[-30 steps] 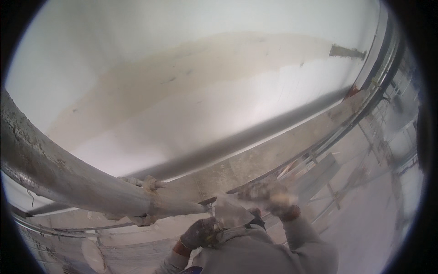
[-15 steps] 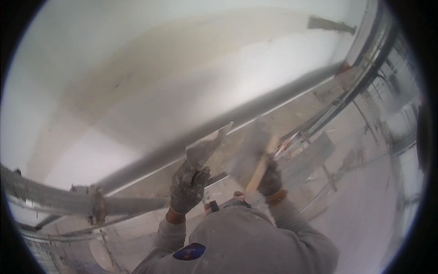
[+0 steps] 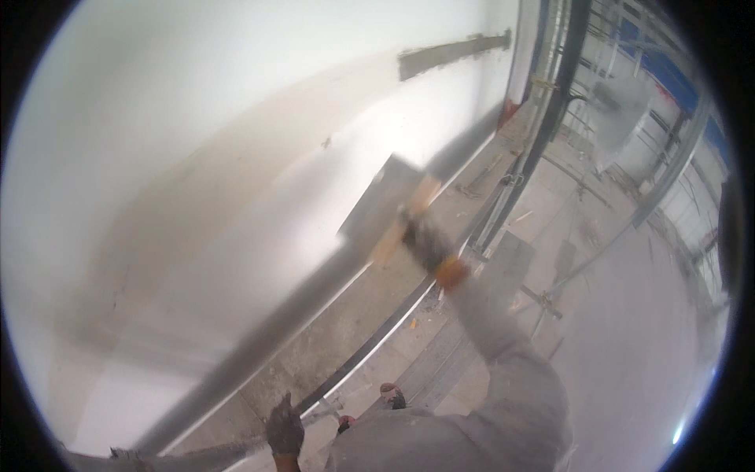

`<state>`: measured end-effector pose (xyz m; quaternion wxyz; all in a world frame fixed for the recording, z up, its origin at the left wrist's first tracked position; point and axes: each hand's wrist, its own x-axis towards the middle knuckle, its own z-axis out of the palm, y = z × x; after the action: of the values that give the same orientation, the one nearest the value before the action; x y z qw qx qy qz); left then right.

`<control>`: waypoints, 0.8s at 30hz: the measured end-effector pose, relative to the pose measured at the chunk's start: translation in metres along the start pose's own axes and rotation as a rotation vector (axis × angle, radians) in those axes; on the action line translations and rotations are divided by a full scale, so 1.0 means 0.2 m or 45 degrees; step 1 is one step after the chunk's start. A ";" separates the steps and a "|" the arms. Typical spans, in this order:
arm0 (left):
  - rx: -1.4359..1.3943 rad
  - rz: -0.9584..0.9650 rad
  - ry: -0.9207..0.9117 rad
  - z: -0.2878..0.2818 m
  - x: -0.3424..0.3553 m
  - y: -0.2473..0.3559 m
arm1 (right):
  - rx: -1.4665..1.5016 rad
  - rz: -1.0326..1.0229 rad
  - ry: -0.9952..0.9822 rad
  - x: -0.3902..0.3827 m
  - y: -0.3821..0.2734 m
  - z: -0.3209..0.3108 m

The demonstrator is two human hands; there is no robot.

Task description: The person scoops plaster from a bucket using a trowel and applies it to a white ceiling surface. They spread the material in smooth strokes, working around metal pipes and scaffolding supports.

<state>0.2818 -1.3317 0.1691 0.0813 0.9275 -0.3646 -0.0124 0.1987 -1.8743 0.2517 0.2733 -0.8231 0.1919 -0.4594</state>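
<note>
The gloved right hand (image 3: 425, 242) holds a flat-bladed tool (image 3: 381, 200) near the pale wall (image 3: 197, 94), the left hand (image 3: 285, 427) lower down.

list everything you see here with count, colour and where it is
Wall: one, white, left and top
Patch: one, beige, across the wall
Strip: one, grey-green, upper wall, near its right end
Wide-blade tool: one, grey and tan, centre
Ledge: one, grey-brown, below the wall
Metal poles: several, grey, right
Blue sheeting: count unclear, blue, upper right
Planks: several, grey, lower centre
Shoes: two, dark and reddish, bottom centre
Left hand: one, dark-gloved, bottom
Right hand: one, dark-gloved, holding the tool
</note>
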 end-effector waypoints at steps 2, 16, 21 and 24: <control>-0.062 -0.245 -0.008 -0.04 -0.05 0.12 | 0.196 0.527 0.071 0.49 0.21 -0.11; -0.384 -0.393 -0.162 -0.37 -0.08 0.25 | 0.082 -0.346 0.941 1.43 0.22 0.00; -0.207 -0.198 -0.063 -0.23 -0.15 0.20 | -0.024 0.485 0.514 0.97 0.60 0.26; -0.177 -0.278 -0.248 -0.13 -0.22 0.10 | -0.139 0.475 0.668 1.01 0.71 0.13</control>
<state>0.2389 -1.3122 0.1970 0.1077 0.9482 -0.2661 -0.1361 0.3144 -2.0912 0.2830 0.2495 -0.6407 0.4276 -0.5869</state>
